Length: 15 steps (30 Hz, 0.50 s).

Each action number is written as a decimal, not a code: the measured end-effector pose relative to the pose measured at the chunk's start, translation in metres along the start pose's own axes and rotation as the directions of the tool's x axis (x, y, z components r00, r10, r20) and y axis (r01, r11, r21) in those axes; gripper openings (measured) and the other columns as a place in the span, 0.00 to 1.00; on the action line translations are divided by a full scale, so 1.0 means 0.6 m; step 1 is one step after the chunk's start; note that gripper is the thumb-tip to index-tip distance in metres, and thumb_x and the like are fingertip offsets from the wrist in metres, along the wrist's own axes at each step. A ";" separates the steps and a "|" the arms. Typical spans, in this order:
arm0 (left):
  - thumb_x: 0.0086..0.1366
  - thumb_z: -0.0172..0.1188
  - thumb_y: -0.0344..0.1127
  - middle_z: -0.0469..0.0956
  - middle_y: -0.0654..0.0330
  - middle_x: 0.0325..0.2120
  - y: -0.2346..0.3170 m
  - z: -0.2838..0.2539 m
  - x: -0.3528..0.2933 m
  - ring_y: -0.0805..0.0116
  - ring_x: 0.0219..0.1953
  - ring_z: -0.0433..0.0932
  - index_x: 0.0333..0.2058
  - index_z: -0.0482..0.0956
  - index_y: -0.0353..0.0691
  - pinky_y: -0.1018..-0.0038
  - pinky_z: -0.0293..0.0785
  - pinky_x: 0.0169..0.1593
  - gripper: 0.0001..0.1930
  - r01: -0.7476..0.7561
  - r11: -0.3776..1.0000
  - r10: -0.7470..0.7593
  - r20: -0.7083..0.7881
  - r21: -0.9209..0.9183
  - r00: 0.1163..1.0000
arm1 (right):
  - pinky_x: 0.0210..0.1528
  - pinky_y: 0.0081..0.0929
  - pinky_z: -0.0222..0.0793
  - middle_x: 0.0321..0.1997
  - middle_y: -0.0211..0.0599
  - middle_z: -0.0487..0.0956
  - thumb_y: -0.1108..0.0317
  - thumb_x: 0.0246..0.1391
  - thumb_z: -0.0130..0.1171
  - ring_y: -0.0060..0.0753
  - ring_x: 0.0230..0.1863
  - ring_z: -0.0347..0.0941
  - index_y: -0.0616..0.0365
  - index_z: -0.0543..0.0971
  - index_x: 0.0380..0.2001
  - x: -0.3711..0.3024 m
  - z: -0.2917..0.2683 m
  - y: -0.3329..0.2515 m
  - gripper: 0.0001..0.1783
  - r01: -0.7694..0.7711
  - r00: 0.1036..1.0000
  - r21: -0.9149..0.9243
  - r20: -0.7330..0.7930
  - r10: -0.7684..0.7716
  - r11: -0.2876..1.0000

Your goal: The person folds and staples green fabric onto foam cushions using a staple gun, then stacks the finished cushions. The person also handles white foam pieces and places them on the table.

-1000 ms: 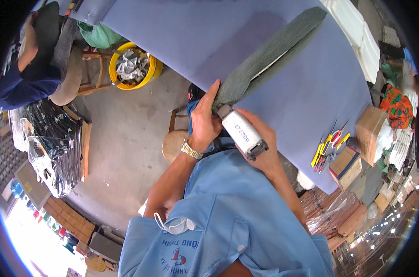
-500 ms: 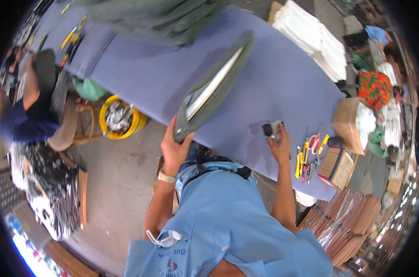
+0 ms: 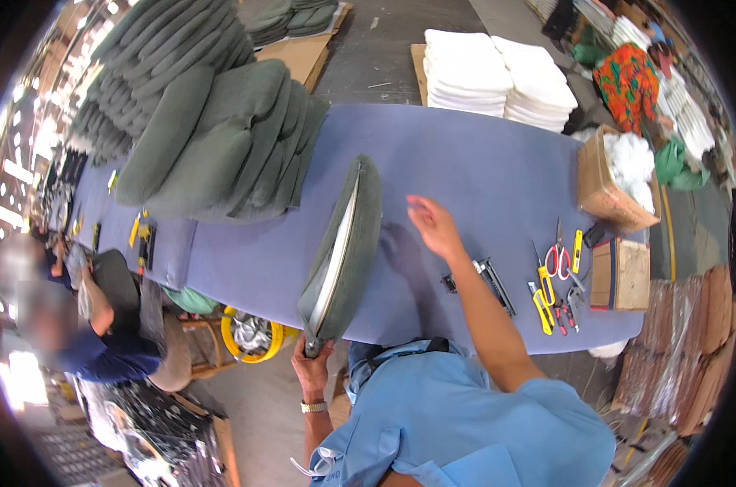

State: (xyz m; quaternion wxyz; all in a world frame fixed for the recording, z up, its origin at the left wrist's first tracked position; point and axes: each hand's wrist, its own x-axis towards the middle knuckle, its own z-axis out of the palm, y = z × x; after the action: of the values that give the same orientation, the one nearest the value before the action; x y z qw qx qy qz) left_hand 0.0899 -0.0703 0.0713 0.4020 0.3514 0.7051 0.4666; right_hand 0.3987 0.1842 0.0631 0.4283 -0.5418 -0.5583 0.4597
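Observation:
A grey-green fabric cushion [image 3: 353,260] stands on its edge over the near side of the table, a pale strip showing along its long open side. My left hand [image 3: 311,365] grips its near lower end, fingers closed around the corner. Over the table to the right of the cushion, my right hand [image 3: 433,227] holds nothing, with its fingers stretched toward the cushion and apart from it. A black and silver staple gun [image 3: 494,286] lies on the table, partly hidden under my right forearm.
Stacked grey-green cushions [image 3: 222,138] fill the table's left part. At right lie scissors [image 3: 558,258], yellow cutters [image 3: 540,308] and a small cardboard box [image 3: 621,274]; a bigger box [image 3: 615,174] holds white stuffing. A yellow bucket [image 3: 254,334] and a seated co-worker [image 3: 116,349] are left.
My right hand has let go of the staple gun and moved left and farther out toward the cushion. The cushion now stands more upright in my left hand. The view has shifted.

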 end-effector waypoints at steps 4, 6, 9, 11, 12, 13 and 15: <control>0.58 0.74 0.25 0.85 0.61 0.34 -0.006 -0.004 0.013 0.76 0.33 0.80 0.47 0.82 0.32 0.73 0.82 0.38 0.17 0.013 0.998 -0.009 0.057 -0.069 0.998 | 0.67 0.35 0.69 0.63 0.41 0.79 0.54 0.72 0.52 0.40 0.65 0.75 0.54 0.76 0.63 0.155 0.011 -0.035 0.23 0.087 0.990 0.108 -0.124 -0.074 0.990; 0.58 0.74 0.25 0.86 0.63 0.34 0.008 0.007 0.014 0.75 0.34 0.82 0.46 0.83 0.33 0.74 0.82 0.42 0.17 0.005 0.996 0.001 0.072 -0.085 0.997 | 0.68 0.35 0.66 0.63 0.42 0.79 0.52 0.74 0.48 0.39 0.66 0.73 0.54 0.76 0.63 0.190 0.026 -0.028 0.24 0.080 0.993 0.169 -0.099 -0.064 0.982; 0.57 0.75 0.24 0.86 0.63 0.37 -0.033 -0.013 0.006 0.73 0.38 0.82 0.48 0.83 0.34 0.74 0.80 0.47 0.20 -0.008 0.999 0.011 0.085 -0.031 0.996 | 0.70 0.34 0.61 0.63 0.38 0.78 0.50 0.75 0.45 0.36 0.67 0.70 0.56 0.76 0.63 0.187 0.051 -0.030 0.26 0.010 0.999 0.239 0.047 -0.022 0.971; 0.56 0.76 0.24 0.85 0.61 0.44 -0.055 -0.027 -0.006 0.72 0.44 0.81 0.54 0.80 0.36 0.74 0.78 0.52 0.26 0.087 0.993 -0.080 0.082 -0.085 0.993 | 0.68 0.34 0.61 0.60 0.35 0.78 0.51 0.74 0.46 0.33 0.64 0.69 0.57 0.77 0.60 0.175 0.063 -0.033 0.25 -0.036 0.996 0.302 0.086 0.011 0.953; 0.56 0.76 0.26 0.82 0.60 0.49 -0.073 -0.039 -0.012 0.71 0.49 0.79 0.58 0.77 0.37 0.73 0.75 0.55 0.30 0.128 0.986 -0.109 0.159 -0.111 0.981 | 0.67 0.32 0.62 0.57 0.34 0.79 0.52 0.73 0.48 0.33 0.62 0.70 0.56 0.79 0.57 0.160 0.055 -0.031 0.23 -0.003 1.000 0.273 -0.019 0.008 0.962; 0.57 0.77 0.29 0.79 0.59 0.55 -0.095 -0.053 -0.028 0.71 0.54 0.76 0.62 0.74 0.38 0.72 0.73 0.59 0.34 0.166 0.975 -0.133 0.208 -0.149 0.969 | 0.65 0.31 0.63 0.55 0.33 0.79 0.54 0.71 0.51 0.32 0.59 0.71 0.56 0.81 0.53 0.145 0.054 -0.022 0.20 0.034 0.995 0.243 -0.097 -0.011 0.969; 0.65 0.72 0.44 0.62 0.57 0.72 -0.079 -0.050 -0.034 0.67 0.70 0.64 0.72 0.61 0.41 0.69 0.62 0.68 0.42 0.254 0.837 0.035 0.511 -0.485 0.859 | 0.61 0.28 0.65 0.49 0.31 0.79 0.56 0.68 0.54 0.29 0.53 0.72 0.55 0.84 0.45 0.115 0.005 0.009 0.16 0.050 0.979 0.343 -0.200 0.021 0.938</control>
State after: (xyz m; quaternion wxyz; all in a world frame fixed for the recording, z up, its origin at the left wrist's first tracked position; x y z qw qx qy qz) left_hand 0.0661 -0.1141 0.0390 0.6793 0.2906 0.4369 0.5129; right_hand 0.3935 0.2530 0.0558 0.5744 -0.4976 -0.4266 0.4904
